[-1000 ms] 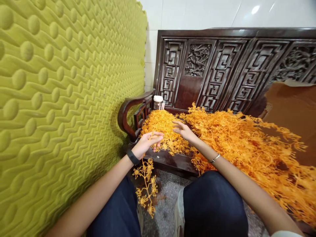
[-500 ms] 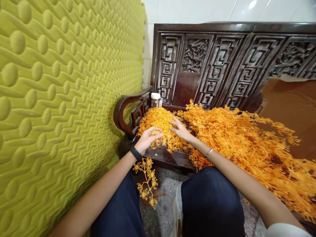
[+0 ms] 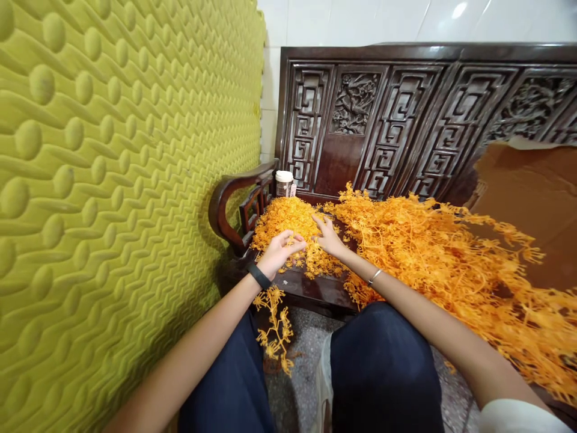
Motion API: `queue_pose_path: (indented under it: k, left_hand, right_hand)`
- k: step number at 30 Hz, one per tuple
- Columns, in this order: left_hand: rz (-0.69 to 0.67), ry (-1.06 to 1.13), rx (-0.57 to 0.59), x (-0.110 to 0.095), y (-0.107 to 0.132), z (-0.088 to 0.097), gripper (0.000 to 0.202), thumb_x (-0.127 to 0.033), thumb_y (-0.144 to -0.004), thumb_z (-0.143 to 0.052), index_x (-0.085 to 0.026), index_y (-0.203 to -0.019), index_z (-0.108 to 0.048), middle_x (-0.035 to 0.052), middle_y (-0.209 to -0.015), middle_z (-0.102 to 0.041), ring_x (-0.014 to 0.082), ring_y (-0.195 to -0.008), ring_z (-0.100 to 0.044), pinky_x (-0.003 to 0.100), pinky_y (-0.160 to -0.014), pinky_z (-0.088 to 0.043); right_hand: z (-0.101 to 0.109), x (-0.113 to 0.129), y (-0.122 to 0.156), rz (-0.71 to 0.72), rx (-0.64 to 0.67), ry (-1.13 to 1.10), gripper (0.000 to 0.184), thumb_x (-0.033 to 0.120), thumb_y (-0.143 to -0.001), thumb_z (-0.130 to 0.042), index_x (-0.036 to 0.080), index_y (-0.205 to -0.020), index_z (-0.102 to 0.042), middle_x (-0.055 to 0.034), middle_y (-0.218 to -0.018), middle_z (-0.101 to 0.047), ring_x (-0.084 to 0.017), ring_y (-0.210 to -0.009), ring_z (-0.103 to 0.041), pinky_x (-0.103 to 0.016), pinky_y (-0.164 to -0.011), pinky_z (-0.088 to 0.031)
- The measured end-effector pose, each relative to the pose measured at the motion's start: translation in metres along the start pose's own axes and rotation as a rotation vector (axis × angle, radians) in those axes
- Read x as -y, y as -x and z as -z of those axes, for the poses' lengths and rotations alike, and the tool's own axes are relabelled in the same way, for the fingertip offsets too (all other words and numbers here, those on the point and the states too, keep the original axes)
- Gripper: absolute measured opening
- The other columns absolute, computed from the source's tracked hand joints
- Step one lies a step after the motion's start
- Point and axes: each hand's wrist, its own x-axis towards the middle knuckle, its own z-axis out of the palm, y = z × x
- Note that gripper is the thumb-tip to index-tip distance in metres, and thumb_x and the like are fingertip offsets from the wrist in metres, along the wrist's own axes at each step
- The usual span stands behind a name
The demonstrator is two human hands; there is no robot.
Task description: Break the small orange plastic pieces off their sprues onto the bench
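My left hand [image 3: 278, 252] is closed around the stem of an orange plastic sprig [image 3: 274, 328], which hangs below my wrist toward the floor. My right hand [image 3: 329, 237] is just to its right, fingers apart, its fingertips close to those of my left hand. Both hands hover over a small heap of short orange pieces [image 3: 288, 218] at the left end of a dark carved wooden bench [image 3: 315, 288]. A far larger pile of long orange sprigs [image 3: 442, 258] covers the seat to the right, beside my right forearm.
A white-lidded jar [image 3: 283, 183] stands in the bench's back left corner by the curved armrest [image 3: 223, 204]. A yellow-green bumpy foam panel [image 3: 112, 180] fills the left side. A brown sheet [image 3: 532, 198] leans at the right. My knees are close to the seat's front edge.
My two hands have drawn closer together over the small heap. The hanging sprig has shifted slightly right with my left hand, and the camera has dipped a little.
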Motion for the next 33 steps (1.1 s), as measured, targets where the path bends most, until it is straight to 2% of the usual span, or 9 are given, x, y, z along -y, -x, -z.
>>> queue_pose_path:
  k: [4,7,11,15,19,22,25,29,33]
  left_hand:
    - [-0.064,0.024,0.009,0.001,-0.004,-0.009,0.033,-0.032,-0.065,-0.068,-0.018,-0.076,-0.041,-0.003,-0.071,-0.054,0.0092,-0.06,-0.055,0.022,-0.05,-0.044]
    - [-0.087,-0.002,0.052,-0.002,-0.008,-0.012,0.033,-0.029,-0.066,-0.067,-0.019,-0.075,-0.036,-0.0018,-0.073,-0.057,0.011,-0.062,-0.058,0.023,-0.055,-0.045]
    - [-0.116,-0.059,0.079,-0.011,-0.02,-0.008,0.031,-0.021,-0.069,-0.063,-0.019,-0.076,-0.033,0.0006,-0.078,-0.062,0.0103,-0.063,-0.061,0.021,-0.056,-0.042]
    - [-0.129,-0.141,0.092,-0.02,-0.035,-0.006,0.029,-0.013,-0.068,-0.059,-0.019,-0.076,-0.032,-0.0011,-0.075,-0.061,0.0092,-0.055,-0.06,0.021,-0.053,-0.041]
    - [-0.132,-0.267,0.086,-0.031,-0.041,-0.013,0.025,-0.007,-0.068,-0.054,-0.019,-0.077,-0.034,-0.004,-0.068,-0.059,0.0079,-0.047,-0.056,0.019,-0.046,-0.038]
    - [-0.136,-0.379,0.065,-0.041,-0.038,-0.025,0.022,-0.008,-0.072,-0.053,-0.019,-0.079,-0.036,-0.0049,-0.063,-0.058,0.0067,-0.041,-0.05,0.018,-0.041,-0.033]
    - [-0.151,-0.509,0.05,-0.05,-0.032,-0.039,0.016,-0.011,-0.077,-0.052,-0.019,-0.081,-0.039,-0.007,-0.054,-0.053,0.0059,-0.037,-0.042,0.018,-0.041,-0.03]
    - [-0.18,-0.706,0.018,-0.055,-0.019,-0.047,0.013,-0.016,-0.078,-0.055,-0.018,-0.086,-0.045,-0.0078,-0.049,-0.047,0.0078,-0.039,-0.04,0.02,-0.044,-0.031]
    - [-0.193,-0.918,-0.017,-0.054,-0.003,-0.043,0.017,-0.025,-0.081,-0.054,-0.013,-0.093,-0.052,-0.0048,-0.05,-0.046,0.0121,-0.048,-0.046,0.024,-0.052,-0.035]
  right_hand:
    - [0.002,0.006,0.002,0.014,0.007,-0.01,0.071,0.006,-0.065,-0.049,0.023,-0.133,-0.041,-0.0132,-0.145,-0.02,-0.033,-0.13,-0.034,-0.051,-0.099,-0.039]
    - [0.003,0.011,0.002,0.058,-0.014,-0.041,0.064,0.005,-0.065,-0.048,0.02,-0.126,-0.049,-0.0128,-0.14,-0.031,-0.03,-0.128,-0.037,-0.049,-0.103,-0.035]
    - [0.006,0.02,0.004,0.129,-0.072,-0.106,0.051,0.007,-0.068,-0.047,0.02,-0.116,-0.056,-0.0107,-0.132,-0.042,-0.025,-0.119,-0.045,-0.045,-0.101,-0.038]
    - [0.014,0.035,0.015,0.218,-0.114,-0.195,0.035,0.023,-0.082,-0.041,0.02,-0.114,-0.055,-0.0092,-0.128,-0.048,-0.021,-0.107,-0.053,-0.039,-0.091,-0.047]
    - [0.024,0.052,0.03,0.29,-0.104,-0.279,0.044,0.044,-0.09,-0.027,0.019,-0.113,-0.055,-0.0091,-0.114,-0.058,-0.018,-0.095,-0.059,-0.032,-0.079,-0.051]
    - [0.032,0.058,0.037,0.33,-0.108,-0.317,0.046,0.054,-0.083,-0.041,0.017,-0.106,-0.057,-0.0086,-0.103,-0.062,-0.019,-0.089,-0.06,-0.032,-0.078,-0.05]
    - [0.038,0.059,0.04,0.353,-0.116,-0.335,0.047,0.053,-0.07,-0.06,0.016,-0.1,-0.058,-0.0085,-0.098,-0.063,-0.019,-0.085,-0.06,-0.033,-0.078,-0.048]
    - [0.045,0.063,0.049,0.365,-0.101,-0.355,0.039,0.049,-0.067,-0.064,0.016,-0.088,-0.06,-0.0062,-0.088,-0.064,-0.018,-0.077,-0.059,-0.033,-0.073,-0.048]
    - [0.049,0.071,0.061,0.397,-0.046,-0.38,0.033,0.046,-0.064,-0.07,0.017,-0.078,-0.062,-0.0049,-0.085,-0.065,-0.017,-0.075,-0.059,-0.031,-0.072,-0.049]
